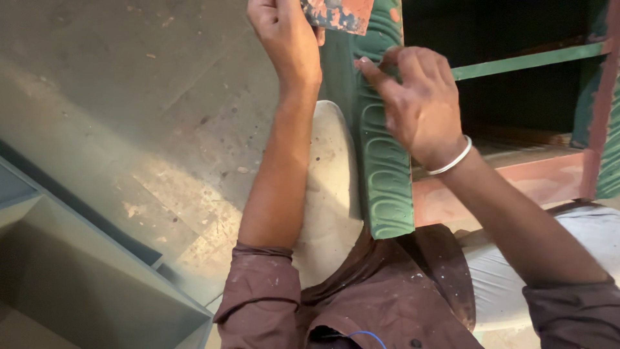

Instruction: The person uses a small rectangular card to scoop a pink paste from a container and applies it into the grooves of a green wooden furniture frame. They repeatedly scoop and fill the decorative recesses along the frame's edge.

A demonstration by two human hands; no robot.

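- Biggest thing here is the green furniture frame (529, 61), its dark interior open behind a thin green rail; everything else sits around its carved post.
- The carved green post (386, 174) runs down the frame's left edge toward the person's chest, ribbed side up, so both hands can get at it from above.
- Left of the post lies the dusty concrete floor (129, 116), and farther left a grey-green panel (77, 258) stands clear of the work.
- Just right of the post's lower end, a reddish unpainted board (516, 187) of the frame shows bare.
- The right hand (420, 103) lies on the post's upper part, fingers spread and pressed flat, gripping nothing, which looks like steadying the wood.
- The left hand (284, 39), at the post's top left, is clenched on a paint-stained scraper (339, 14), whose blade lies against the post there.
- On the right wrist, a silver bangle (451, 160).
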